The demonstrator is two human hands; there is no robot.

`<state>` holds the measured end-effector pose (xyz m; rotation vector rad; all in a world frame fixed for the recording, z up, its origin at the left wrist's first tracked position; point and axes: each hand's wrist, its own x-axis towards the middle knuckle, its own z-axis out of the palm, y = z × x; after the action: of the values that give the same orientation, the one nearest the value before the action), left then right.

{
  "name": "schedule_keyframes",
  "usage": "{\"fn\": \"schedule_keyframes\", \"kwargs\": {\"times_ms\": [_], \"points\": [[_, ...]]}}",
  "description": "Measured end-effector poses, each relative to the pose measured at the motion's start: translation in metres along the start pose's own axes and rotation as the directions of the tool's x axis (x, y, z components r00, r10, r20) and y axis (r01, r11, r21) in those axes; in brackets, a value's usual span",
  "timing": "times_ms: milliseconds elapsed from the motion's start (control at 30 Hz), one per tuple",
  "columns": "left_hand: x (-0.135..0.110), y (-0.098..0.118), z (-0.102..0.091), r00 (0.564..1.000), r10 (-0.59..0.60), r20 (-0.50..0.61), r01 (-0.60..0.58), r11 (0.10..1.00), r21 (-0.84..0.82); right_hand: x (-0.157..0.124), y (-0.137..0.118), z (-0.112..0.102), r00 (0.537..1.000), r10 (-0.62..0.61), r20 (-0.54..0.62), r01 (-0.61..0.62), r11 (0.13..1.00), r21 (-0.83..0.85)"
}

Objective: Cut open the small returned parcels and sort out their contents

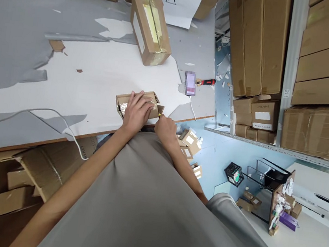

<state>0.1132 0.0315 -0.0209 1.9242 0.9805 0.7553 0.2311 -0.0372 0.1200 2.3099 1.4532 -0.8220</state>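
A small brown cardboard box (pixel 154 113) with clear tape lies at the table's front edge, close to my body. My left hand (pixel 136 112) rests flat across its top, the fingers stretched out and pressing on the cardboard. At the box's right end, a flap stands slightly raised. My right hand (pixel 166 131) is closed in a fist beside that end, around what looks like a yellow utility knife (pixel 159 115). Only a bit of yellow shows at the box corner; the fist hides the rest.
A taped carton (pixel 153 31) stands farther back on the torn grey-and-white table covering (pixel 104 77). To the right lie a phone (pixel 190 83) on a white cable and a red-black handled tool (pixel 207 82). Shelves of cartons (pixel 320 129) rise at right; boxes (pixel 190 140) sit on the floor.
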Motion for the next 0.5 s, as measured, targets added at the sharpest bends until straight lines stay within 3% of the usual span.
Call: {"fn": "schedule_keyframes", "kwargs": {"times_ms": [100, 267, 500], "points": [[0.002, 0.001, -0.006, 1.000, -0.016, 0.010, 0.016, 1.000, -0.017, -0.010, 0.005, -0.006, 0.997, 0.075, 0.030, -0.076, 0.997, 0.027], [-0.009, -0.007, -0.035, 0.997, -0.050, -0.065, 0.051, 0.999, 0.007, -0.002, 0.033, 0.000, 0.989, 0.068, -0.135, -0.038, 0.976, 0.212], [-0.074, -0.024, -0.085, 0.967, -0.157, -0.202, 0.176, 0.981, 0.083, 0.107, 0.084, 0.054, 0.953, 0.232, -0.194, -0.158, 0.929, 0.335]]}}
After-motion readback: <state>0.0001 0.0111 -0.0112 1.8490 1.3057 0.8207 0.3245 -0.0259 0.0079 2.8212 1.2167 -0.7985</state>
